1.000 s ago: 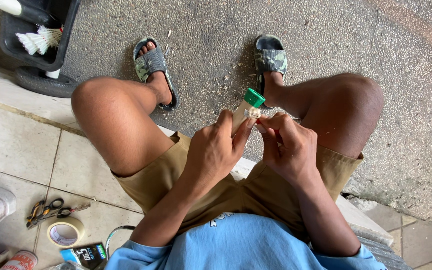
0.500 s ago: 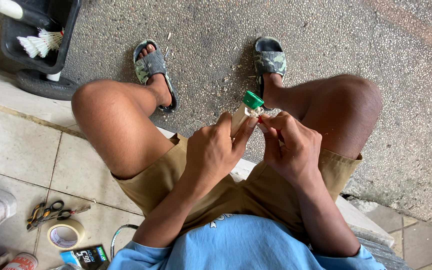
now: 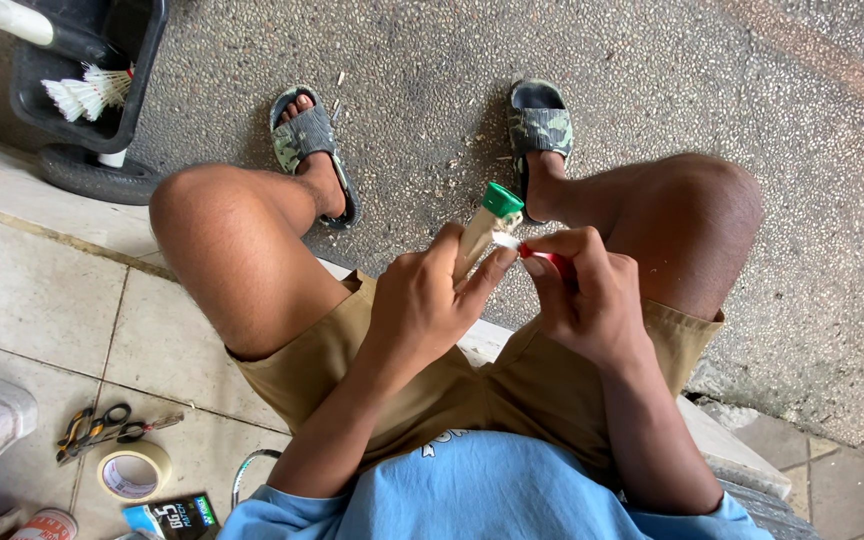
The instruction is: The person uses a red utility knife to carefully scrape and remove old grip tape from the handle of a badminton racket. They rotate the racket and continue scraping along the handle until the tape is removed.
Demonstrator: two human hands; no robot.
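Right hand (image 3: 592, 300) has shifted slightly toward 3 o'clock, pinching a red tool (image 3: 550, 260); left hand (image 3: 427, 300) is gripping the light, stiff green-capped handle (image 3: 487, 225) mid-shaft.

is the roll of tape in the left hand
No, the roll of tape lies on the tiled floor beside the scissors, while the left hand grips a pale stick with a green cap.

you see even, soft daylight, with only faint shadows under the legs (image 3: 252, 250). focus is sharp throughout; wide-angle distortion bends the frame edges slightly.
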